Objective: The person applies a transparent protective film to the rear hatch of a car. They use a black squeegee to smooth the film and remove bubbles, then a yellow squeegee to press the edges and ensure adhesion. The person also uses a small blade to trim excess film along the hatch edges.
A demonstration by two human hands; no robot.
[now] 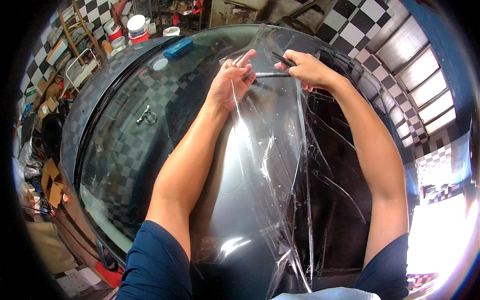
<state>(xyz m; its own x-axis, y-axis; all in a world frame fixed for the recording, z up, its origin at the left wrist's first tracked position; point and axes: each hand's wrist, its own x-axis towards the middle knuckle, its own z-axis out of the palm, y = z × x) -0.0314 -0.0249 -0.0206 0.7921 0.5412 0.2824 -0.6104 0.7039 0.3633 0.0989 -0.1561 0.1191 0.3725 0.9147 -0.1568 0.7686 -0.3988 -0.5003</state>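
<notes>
I stretch both arms (387, 145) far out over the car (215, 210). My right hand (312, 71) bends in, fingers pinching a black stick (284, 58) — left hand (231, 85) curled, its grip unclear. Clear plastic (272, 150) hangs from them.

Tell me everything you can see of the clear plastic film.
The clear film looks thin, glossy and loose, with bright wrinkles and pale specks. It reaches up to the left hand and, apparently, the right hand, and trails over the grey car panel toward the picture's lower edge. Its full outline is unclear.
</notes>
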